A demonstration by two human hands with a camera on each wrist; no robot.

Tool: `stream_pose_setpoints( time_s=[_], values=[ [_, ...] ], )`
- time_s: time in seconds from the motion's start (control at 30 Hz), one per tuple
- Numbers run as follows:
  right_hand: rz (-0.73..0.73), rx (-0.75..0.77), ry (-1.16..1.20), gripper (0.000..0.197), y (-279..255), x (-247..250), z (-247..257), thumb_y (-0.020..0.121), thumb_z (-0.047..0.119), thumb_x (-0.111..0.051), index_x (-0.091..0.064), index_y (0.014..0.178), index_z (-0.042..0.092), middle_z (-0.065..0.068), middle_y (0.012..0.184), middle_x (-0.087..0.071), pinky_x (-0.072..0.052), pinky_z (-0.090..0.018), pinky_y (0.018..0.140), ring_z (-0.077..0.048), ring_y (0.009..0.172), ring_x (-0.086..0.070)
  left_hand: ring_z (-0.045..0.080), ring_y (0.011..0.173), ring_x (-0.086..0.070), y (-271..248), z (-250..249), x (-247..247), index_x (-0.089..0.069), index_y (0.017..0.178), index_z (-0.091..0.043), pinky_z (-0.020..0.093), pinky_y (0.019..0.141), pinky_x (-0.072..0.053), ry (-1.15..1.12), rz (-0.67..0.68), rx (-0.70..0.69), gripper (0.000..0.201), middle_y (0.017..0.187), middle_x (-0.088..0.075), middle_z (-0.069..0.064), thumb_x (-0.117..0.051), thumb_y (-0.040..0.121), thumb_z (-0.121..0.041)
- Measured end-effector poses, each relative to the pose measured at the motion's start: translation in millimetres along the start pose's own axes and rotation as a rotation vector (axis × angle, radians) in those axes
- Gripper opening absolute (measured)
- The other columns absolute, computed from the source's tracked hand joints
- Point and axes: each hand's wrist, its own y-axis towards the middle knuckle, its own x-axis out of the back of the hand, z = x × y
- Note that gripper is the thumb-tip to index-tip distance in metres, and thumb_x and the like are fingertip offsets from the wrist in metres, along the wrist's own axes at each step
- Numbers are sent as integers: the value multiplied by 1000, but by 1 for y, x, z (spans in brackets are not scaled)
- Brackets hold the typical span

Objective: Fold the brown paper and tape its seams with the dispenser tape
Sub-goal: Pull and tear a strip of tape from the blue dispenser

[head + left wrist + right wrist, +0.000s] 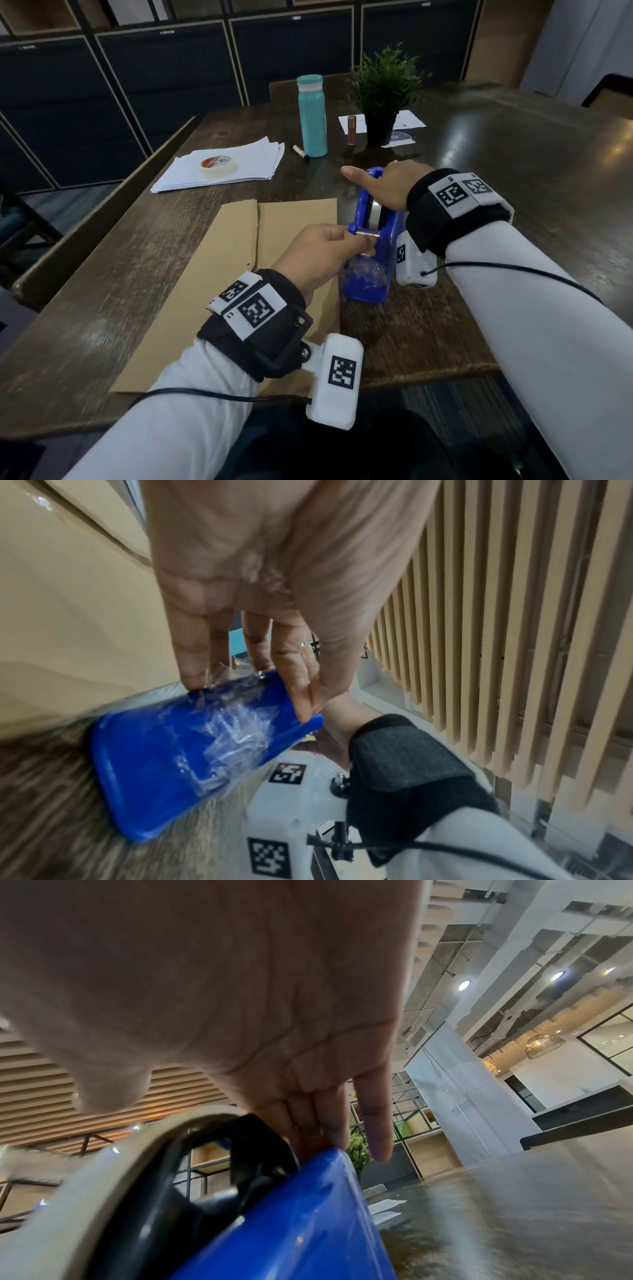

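Right hand [387, 186] is pressing down, fingers straight, steadying the blue dispenser [371, 240] just off the brown paper's [239, 274] right edge. Left hand [322, 253], nearer the cutter, is pinching the tape end, ready to draw it leftward over the seam.

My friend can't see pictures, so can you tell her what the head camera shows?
Two hands work a blue tape dispenser on a dark wooden table: the right hand rests on top, the left hand reaches its near end. Brown paper lies folded to its left, with white sheets, a teal bottle and a potted plant behind.
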Motion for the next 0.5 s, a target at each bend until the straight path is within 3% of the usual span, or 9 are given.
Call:
stream_pose_setpoints(
  time_s=[0.13,0.3,0.4,0.5],
  values=[
    [2,1,9,74,1,-1,-1,86,76,-13,-41,57,13,-4,56,-41,-33,-28,55,-15,52,-39,4,76,-63,-1,0,0,-66,74,-11,19,71,-53,65,-12,-37,18,87,-69,-2,-63,90,-20],
    [4,-17,2,77,4,-2,-2,84,77,-12,-45,60,12,-5,59,-45,-37,-31,65,-16,54,-42,6,73,-62,-1,-1,0,-61,67,-13,25,76,-54,123,-24,-74,23,80,-65,-2,-64,89,-17],
    [10,-16,-4,79,3,-1,-2,84,77,-10,-47,60,11,-6,60,-46,-38,-31,66,-16,55,-44,-3,69,-62,-2,-1,1,-62,66,-14,22,73,-52,192,-15,-104,21,84,-63,-6,-66,87,-15],
    [16,-13,-3,81,3,-1,-2,84,77,-9,-49,61,10,-6,61,-48,-40,-31,68,-17,56,-46,3,90,-57,-3,-2,5,-67,73,-12,25,79,-49,378,2,-136,14,102,-57,-8,-68,85,-20]
  ],
)
